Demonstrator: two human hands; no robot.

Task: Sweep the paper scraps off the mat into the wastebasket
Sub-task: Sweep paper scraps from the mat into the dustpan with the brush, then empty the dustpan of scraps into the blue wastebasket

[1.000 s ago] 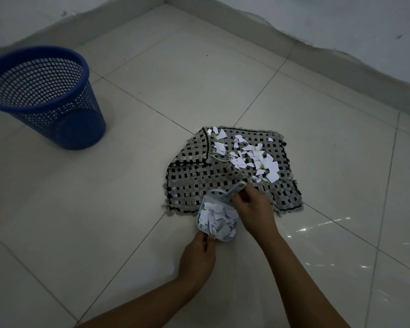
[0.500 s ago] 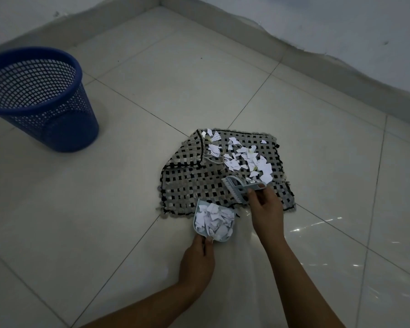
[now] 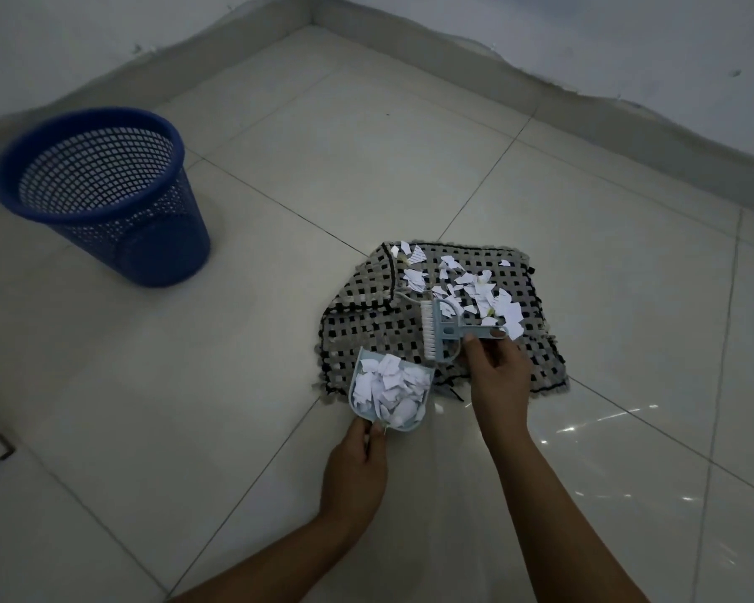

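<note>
My right hand [image 3: 497, 376] gripped the brush [image 3: 447, 330] handle, bristles on the mat [image 3: 366, 324] | my left hand [image 3: 358, 467] held the scrap-filled dustpan [image 3: 390, 391] at the mat's near edge | paper scraps [image 3: 475, 293] lay on the mat's far half | wastebasket [image 3: 101, 193] stood well apart, far-left on the floor [image 3: 192, 385]

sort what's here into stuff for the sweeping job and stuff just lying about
For the job: paper scraps, mat, brush in the right hand, dustpan in the left hand, blue wastebasket.

Lying about: a dark object at the left edge, too cut off to identify.
</note>
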